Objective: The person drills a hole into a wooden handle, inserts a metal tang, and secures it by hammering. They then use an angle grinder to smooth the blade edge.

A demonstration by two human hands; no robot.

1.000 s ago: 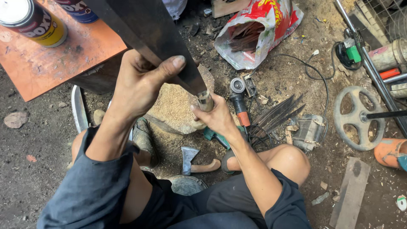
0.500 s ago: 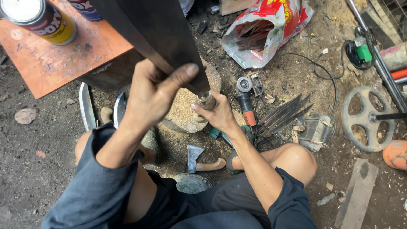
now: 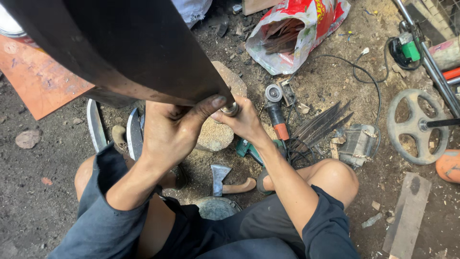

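Observation:
A large dark steel blade (image 3: pixel 120 52) fills the upper left of the head view, raised close to the camera. My left hand (image 3: pixel 170 134) grips its underside near the base, thumb pressed along the edge. My right hand (image 3: pixel 244 120) is shut on the blade's handle end, where a metal ferrule (image 3: pixel 231 109) shows. Both hands hover above a sawdust-covered stone block (image 3: pixel 215 134) on the ground between my knees.
A small hatchet (image 3: pixel 223 180) lies by my legs. An angle grinder (image 3: pixel 275 112), a bundle of dark blades (image 3: pixel 321 127) and a red-white bag (image 3: pixel 297 33) sit to the right. Two knife blades (image 3: pixel 96 127) lie left, near an orange board (image 3: pixel 38 81). A grey wheel (image 3: pixel 417 127) is far right.
The blade has been lifted toward the camera and now covers far more of the view. Both hands kept their hold on it.

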